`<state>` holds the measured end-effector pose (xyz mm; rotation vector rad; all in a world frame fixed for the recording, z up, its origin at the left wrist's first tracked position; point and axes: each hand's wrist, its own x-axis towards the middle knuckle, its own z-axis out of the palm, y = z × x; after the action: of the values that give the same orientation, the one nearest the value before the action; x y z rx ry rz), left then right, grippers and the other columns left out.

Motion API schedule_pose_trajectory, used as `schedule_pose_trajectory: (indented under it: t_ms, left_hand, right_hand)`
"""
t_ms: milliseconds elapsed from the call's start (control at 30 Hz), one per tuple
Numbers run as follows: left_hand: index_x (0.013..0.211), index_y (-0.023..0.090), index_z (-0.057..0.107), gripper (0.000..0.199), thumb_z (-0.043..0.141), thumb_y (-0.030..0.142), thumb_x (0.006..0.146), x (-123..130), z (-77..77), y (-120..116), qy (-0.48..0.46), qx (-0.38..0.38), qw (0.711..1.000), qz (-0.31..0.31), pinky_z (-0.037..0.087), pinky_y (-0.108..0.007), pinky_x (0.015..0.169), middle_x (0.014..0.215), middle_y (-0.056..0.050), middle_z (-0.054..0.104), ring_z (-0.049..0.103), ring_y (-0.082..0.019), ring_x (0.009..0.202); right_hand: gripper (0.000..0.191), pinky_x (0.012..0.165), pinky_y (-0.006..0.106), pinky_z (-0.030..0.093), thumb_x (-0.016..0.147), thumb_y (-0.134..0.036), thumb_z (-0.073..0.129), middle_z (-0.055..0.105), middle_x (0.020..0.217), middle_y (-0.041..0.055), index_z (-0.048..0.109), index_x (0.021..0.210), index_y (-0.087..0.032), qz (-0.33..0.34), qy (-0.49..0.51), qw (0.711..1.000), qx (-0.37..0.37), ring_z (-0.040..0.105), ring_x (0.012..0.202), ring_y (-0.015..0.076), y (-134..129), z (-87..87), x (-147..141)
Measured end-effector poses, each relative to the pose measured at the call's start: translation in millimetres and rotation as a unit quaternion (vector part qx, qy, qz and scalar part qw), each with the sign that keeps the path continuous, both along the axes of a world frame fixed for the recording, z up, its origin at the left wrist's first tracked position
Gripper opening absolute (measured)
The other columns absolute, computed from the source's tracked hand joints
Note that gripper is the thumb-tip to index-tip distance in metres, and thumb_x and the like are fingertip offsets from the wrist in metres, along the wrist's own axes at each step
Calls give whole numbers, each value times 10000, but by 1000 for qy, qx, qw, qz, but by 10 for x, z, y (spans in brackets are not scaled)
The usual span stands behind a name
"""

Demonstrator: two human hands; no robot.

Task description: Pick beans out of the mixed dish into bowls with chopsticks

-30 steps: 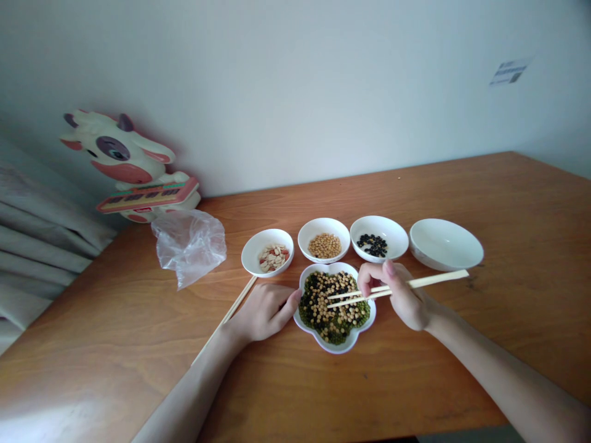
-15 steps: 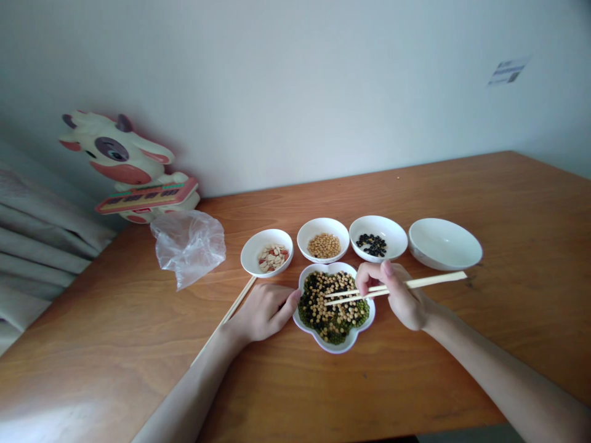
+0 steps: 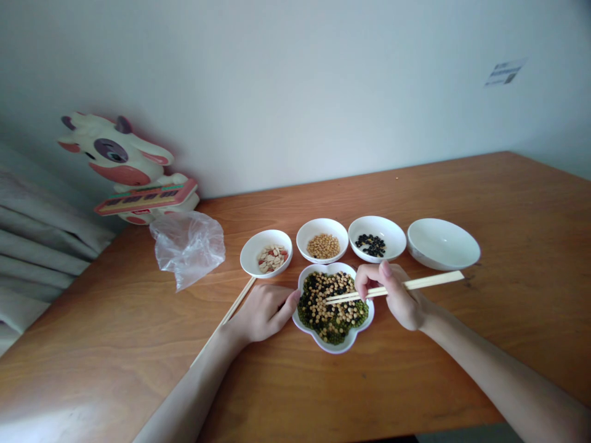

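Observation:
My right hand (image 3: pixel 392 294) holds a pair of wooden chopsticks (image 3: pixel 434 280) over a flower-shaped white bowl (image 3: pixel 336 349). Their tips are close together among the mixed beans (image 3: pixel 330 303), which are pale yellow, black and green. Whether a bean is pinched between the tips is too small to tell. My left hand (image 3: pixel 268 312) rests on the table at the bowl's left side, fingers curled and thumb against the rim. A second pair of chopsticks (image 3: pixel 237 299) lies on the table, partly under my left wrist.
Behind the flower-shaped bowl stand white bowls: one with flat pale and reddish pieces (image 3: pixel 272 259), one with yellow beans (image 3: pixel 323 246), one with black beans (image 3: pixel 370 245), and a wider bowl (image 3: pixel 444 241) at right. A plastic bag (image 3: pixel 188 247) and cow-shaped toy keyboard (image 3: pixel 133 169) are left.
The chopstick tips have closed together over the beans; before, they stood slightly apart. My left hand stays in place at the flower-shaped bowl.

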<state>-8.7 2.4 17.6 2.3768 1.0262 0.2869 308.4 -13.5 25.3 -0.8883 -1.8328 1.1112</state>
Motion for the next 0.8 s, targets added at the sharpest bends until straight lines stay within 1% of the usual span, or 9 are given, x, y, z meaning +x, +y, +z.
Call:
schedule_pose_trajectory:
  t_ms: [233,600,800]
  left_hand:
    - [736,188,461,485,293,383,1147,3,0,0,-2,-2,1000,0,383,-306,683,734,-27,636,508,-143,633]
    - [732,189,468,485,299,379,1145,2,11,-4,-2,0,1000,0,391,-304,686,731,-29,643,515,-145,631]
    - [730,188,484,489,307,381,1143,-7,-17,-3,-6,6,1000,4,375,-310,663,717,-27,632,498,-142,615]
  right_hand:
    - [775,662,346,413,1097,-662,110,612,720,41,635,749,-210,11,-7,1000,-2,559,671,202,8,-30,15]
    - [749,666,343,416,1105,-651,129,606,730,34,634,767,-213,14,4,1000,-12,558,682,195,10,-67,-2]
    - [762,645,342,418,1099,-667,137,617,732,39,634,746,-209,5,23,1000,-11,558,672,193,-1,-48,-9]
